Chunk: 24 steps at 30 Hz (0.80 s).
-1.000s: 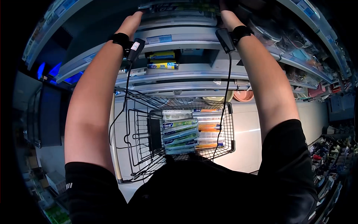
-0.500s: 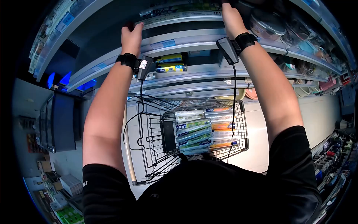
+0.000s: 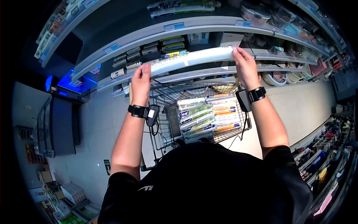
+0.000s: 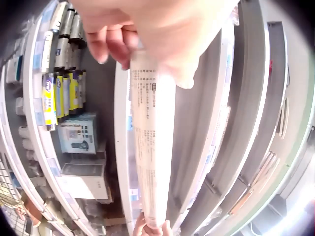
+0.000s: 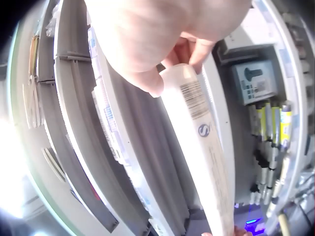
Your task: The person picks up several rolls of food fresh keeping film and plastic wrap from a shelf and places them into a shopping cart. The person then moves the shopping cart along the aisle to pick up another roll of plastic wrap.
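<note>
A long white packaged roll (image 3: 194,59) is held level between both hands, above the far side of the cart, in the head view. My left hand (image 3: 141,86) pinches its left end and my right hand (image 3: 246,71) its right end. Close up in the left wrist view, small print runs along the roll (image 4: 155,137) below the left hand (image 4: 157,29). A barcode shows on the roll (image 5: 197,123) near the right hand (image 5: 172,34) in the right wrist view.
Below the hands stands a wire shopping cart (image 3: 167,143) holding several packaged rolls (image 3: 196,117). Shelves (image 3: 149,31) run across the far side, with more rolls (image 3: 182,10) and yellow packs (image 3: 174,46). Hanging goods (image 3: 320,160) are at the right.
Both hands have come down and back from the upper shelf with the white roll between them. Other rolls stay on that shelf.
</note>
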Tool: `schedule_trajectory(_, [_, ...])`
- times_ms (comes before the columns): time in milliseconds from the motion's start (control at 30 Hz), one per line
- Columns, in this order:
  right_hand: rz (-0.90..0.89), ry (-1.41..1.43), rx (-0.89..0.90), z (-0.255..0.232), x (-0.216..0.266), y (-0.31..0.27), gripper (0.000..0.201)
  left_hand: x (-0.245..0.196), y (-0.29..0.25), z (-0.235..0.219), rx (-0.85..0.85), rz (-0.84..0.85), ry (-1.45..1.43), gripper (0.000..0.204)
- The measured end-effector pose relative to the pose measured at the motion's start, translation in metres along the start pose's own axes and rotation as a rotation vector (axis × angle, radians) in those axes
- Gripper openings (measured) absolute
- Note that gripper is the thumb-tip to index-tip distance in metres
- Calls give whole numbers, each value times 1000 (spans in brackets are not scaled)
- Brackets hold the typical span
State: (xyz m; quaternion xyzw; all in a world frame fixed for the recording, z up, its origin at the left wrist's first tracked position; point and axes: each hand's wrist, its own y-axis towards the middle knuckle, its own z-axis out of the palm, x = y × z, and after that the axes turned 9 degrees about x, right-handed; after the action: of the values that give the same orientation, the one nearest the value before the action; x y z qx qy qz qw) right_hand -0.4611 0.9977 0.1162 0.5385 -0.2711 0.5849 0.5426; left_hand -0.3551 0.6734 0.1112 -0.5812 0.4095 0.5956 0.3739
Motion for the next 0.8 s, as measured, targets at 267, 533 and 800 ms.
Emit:
schedule_trajectory(267, [700,-410,0,-16,-52,-81,51,63,-46,-17,543,-498,391,41])
schedule_trajectory(533, [902,-188,-55,-48,-134,-109,43,187,-76,-13,619,-959,305,56])
schedule_trajectory(800, [940,-294,-129,-104,-265,-111,40,246,-77,8,437,-987,247,41])
